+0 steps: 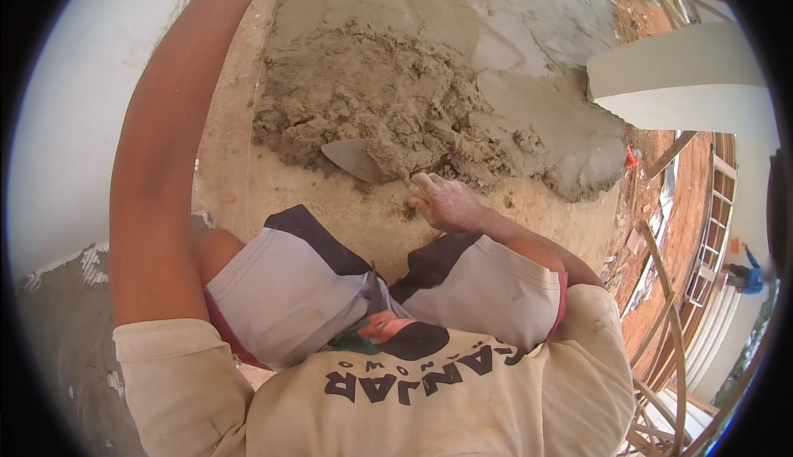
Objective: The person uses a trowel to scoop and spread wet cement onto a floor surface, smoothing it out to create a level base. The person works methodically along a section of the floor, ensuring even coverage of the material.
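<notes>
My right hand (446,202), dusted with mortar, is closed around the handle of a pointed trowel (350,159). The trowel's blade points left and lies against the near edge of a rough heap of wet mortar (363,85), with some mortar covering part of it. My left arm (165,135) stretches forward along the left side, and its hand is beyond the top edge of the view. Past the heap, the mortar spreads into a smoother wet layer (529,28).
A white wall (74,85) stands close on the left. Bare tan floor (285,197) lies before my knees. At the right are a white pillar (686,73), wooden poles (661,271), reddish ground and a ladder-like frame (712,217). A person in blue (750,277) is far right.
</notes>
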Demonstrator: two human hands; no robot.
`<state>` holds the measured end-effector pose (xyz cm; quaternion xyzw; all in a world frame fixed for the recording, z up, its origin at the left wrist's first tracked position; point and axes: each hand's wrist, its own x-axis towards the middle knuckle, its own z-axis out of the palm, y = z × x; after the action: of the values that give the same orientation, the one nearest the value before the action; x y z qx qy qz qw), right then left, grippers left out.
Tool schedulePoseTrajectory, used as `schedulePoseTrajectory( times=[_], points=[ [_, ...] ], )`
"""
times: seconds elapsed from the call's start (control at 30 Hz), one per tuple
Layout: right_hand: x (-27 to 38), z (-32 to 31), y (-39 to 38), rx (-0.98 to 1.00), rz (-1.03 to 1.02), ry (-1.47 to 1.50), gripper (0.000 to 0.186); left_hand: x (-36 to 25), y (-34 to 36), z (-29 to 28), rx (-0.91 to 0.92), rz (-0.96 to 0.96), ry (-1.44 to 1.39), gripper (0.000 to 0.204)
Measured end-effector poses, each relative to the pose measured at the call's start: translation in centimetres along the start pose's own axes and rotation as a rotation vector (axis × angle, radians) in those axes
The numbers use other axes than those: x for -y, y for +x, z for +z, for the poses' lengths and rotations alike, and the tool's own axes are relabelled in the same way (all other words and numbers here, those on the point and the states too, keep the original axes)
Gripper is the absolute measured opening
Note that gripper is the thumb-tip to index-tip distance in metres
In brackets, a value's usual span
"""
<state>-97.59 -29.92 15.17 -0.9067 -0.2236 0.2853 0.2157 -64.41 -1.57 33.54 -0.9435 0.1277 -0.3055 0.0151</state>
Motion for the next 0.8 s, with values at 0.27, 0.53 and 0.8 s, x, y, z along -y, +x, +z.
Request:
schedulePoseTrajectory(
  times=[0.27, 0.53, 0.8],
  points=[
    [1.0, 4.0, 4.9, -0.071, 0.117, -0.151, 0.036, 1.4, 3.1, 10.6, -0.094, -0.11, -0.266, 0.041],
    [-3.9, -0.3, 2.9, -0.191, 0.488, -0.132, 0.038, 7.1, -3.2, 8.1, 0.361, -0.637, -0.441, 0.045],
    [-6.8, -1.5, -3.1, -0.175, 0.765, 0.253, 0.045, 16.6, -9.0, 10.5, 0.384, -0.527, -0.464, 0.042]
  ],
)
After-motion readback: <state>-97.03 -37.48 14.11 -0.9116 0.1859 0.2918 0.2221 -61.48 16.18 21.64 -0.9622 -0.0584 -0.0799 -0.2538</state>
